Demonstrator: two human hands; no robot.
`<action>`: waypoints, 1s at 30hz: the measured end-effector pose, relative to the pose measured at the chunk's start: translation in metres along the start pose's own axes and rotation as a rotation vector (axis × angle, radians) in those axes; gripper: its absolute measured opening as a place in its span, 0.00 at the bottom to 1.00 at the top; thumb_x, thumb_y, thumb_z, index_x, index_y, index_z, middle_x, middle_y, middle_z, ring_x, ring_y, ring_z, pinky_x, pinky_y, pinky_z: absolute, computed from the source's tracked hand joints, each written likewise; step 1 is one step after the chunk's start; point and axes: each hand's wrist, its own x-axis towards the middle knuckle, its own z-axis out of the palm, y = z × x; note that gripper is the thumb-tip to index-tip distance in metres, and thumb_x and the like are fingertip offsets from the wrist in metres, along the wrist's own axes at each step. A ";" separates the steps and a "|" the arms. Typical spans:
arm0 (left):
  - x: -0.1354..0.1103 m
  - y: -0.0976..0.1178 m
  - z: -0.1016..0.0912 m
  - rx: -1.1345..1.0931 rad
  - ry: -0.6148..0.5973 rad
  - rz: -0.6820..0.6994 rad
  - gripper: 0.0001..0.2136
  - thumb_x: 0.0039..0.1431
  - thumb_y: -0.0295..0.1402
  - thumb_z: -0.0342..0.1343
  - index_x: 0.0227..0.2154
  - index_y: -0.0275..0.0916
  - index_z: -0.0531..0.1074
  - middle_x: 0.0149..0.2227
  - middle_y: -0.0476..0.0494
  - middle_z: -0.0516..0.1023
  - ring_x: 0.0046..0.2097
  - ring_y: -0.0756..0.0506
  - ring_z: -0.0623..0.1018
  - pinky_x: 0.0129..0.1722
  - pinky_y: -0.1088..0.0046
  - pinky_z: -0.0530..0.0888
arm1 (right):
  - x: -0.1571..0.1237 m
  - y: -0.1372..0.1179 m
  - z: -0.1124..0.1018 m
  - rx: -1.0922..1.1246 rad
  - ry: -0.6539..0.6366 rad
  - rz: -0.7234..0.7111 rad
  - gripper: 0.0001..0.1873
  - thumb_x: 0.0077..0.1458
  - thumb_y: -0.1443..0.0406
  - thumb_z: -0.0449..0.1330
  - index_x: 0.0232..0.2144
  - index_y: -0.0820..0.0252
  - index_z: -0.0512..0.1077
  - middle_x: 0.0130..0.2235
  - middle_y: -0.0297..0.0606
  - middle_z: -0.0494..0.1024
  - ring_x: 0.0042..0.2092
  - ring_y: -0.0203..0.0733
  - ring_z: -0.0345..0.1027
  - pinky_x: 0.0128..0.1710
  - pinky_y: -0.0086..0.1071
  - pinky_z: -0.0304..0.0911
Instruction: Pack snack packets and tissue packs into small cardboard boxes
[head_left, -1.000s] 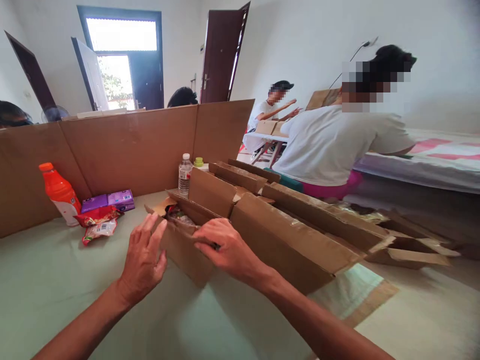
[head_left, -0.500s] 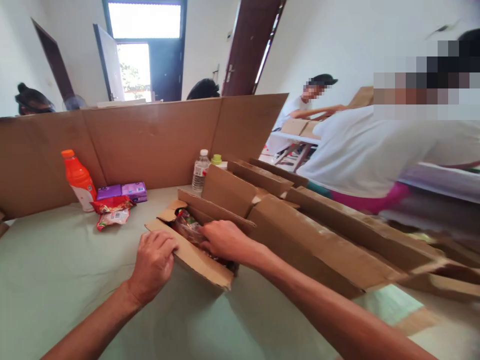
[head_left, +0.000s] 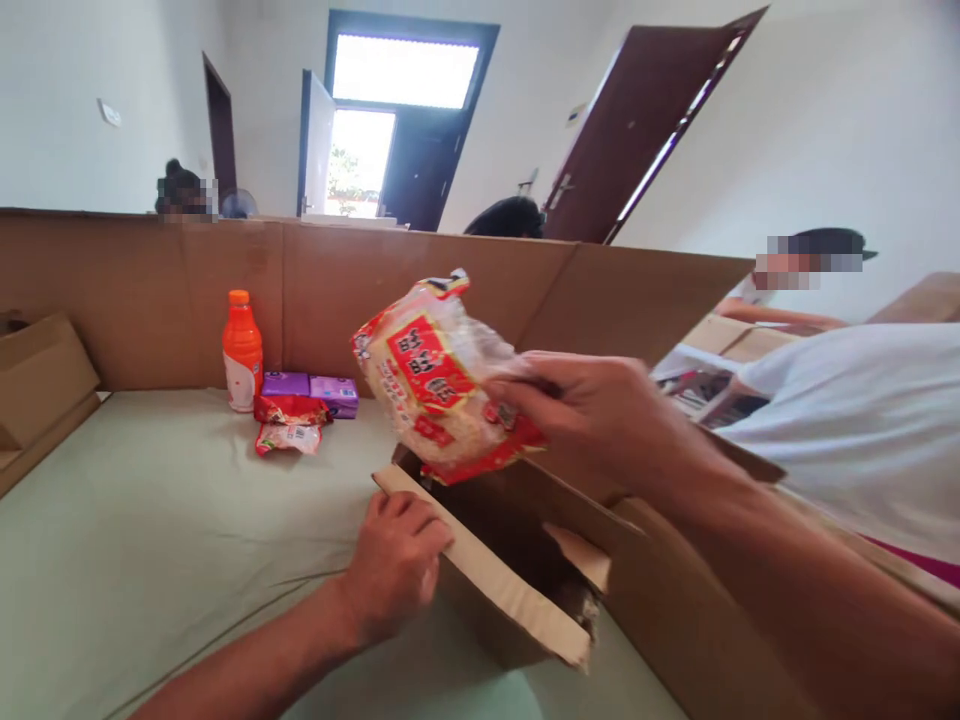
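My right hand (head_left: 585,400) pinches a red and clear snack packet (head_left: 442,385) by its right side, holding it up over the cardboard box (head_left: 517,590). Chinese characters run across the packet's red label. The box stands with its top flaps spread, and its inside looks dark. Closed over the near flap's edge, my left hand (head_left: 397,555) grips the box at its left end.
Behind, on the green cloth (head_left: 187,500), stand an orange bottle (head_left: 242,350), purple packs (head_left: 334,395) and another snack packet (head_left: 291,430). A cardboard panel (head_left: 330,290) runs across the back. More boxes lie right and left (head_left: 45,380). A co-worker's white sleeve (head_left: 862,410) is at right.
My right hand has come up out of the box with the snack packet. My left hand stays on the flap. The view has turned to the right less, shifting things rightward.
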 end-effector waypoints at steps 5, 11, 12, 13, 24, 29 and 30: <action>-0.011 -0.003 0.008 -0.042 0.049 -0.003 0.07 0.57 0.21 0.55 0.34 0.40 0.71 0.37 0.46 0.78 0.44 0.44 0.75 0.41 0.64 0.67 | 0.089 -0.010 0.087 -0.112 -0.199 -0.144 0.16 0.60 0.62 0.54 0.22 0.59 0.72 0.24 0.33 0.73 0.26 0.36 0.62 0.28 0.31 0.53; -0.016 -0.014 0.024 -0.100 0.121 0.072 0.03 0.63 0.27 0.54 0.36 0.40 0.71 0.37 0.45 0.78 0.44 0.44 0.75 0.39 0.64 0.66 | 0.179 -0.015 0.179 -0.190 -0.303 -0.185 0.11 0.57 0.68 0.58 0.39 0.59 0.80 0.40 0.38 0.82 0.39 0.41 0.70 0.39 0.33 0.56; -0.016 -0.015 0.025 -0.084 0.102 0.074 0.03 0.63 0.27 0.55 0.36 0.40 0.71 0.37 0.45 0.78 0.44 0.45 0.75 0.39 0.64 0.65 | 0.187 -0.015 0.189 -0.201 -0.291 -0.182 0.13 0.57 0.68 0.57 0.42 0.59 0.79 0.44 0.41 0.82 0.43 0.43 0.71 0.43 0.35 0.56; -0.016 -0.016 0.026 -0.066 0.076 0.077 0.03 0.62 0.27 0.55 0.37 0.40 0.72 0.37 0.45 0.78 0.44 0.44 0.75 0.38 0.65 0.65 | 0.192 -0.015 0.196 -0.213 -0.277 -0.175 0.14 0.58 0.68 0.56 0.44 0.61 0.79 0.47 0.45 0.82 0.45 0.46 0.71 0.45 0.38 0.56; -0.002 -0.003 -0.002 -0.062 0.251 0.068 0.09 0.64 0.21 0.48 0.38 0.38 0.72 0.45 0.39 0.75 0.48 0.44 0.75 0.47 0.66 0.74 | 0.065 0.041 0.068 -0.158 -0.136 -0.065 0.12 0.61 0.62 0.55 0.38 0.55 0.78 0.47 0.38 0.82 0.49 0.44 0.74 0.54 0.40 0.60; -0.004 -0.019 -0.015 0.034 0.238 -0.008 0.20 0.63 0.21 0.52 0.56 0.39 0.65 0.62 0.31 0.64 0.63 0.38 0.67 0.59 0.55 0.71 | -0.082 0.077 -0.007 0.078 0.257 0.193 0.11 0.61 0.57 0.56 0.42 0.49 0.75 0.50 0.40 0.81 0.54 0.50 0.73 0.57 0.48 0.66; -0.004 -0.026 -0.016 0.014 0.238 -0.050 0.22 0.63 0.23 0.53 0.59 0.40 0.63 0.63 0.31 0.63 0.65 0.37 0.65 0.60 0.52 0.70 | -0.112 0.086 -0.010 0.116 0.297 0.295 0.11 0.60 0.56 0.57 0.43 0.47 0.75 0.51 0.39 0.80 0.54 0.52 0.73 0.56 0.49 0.67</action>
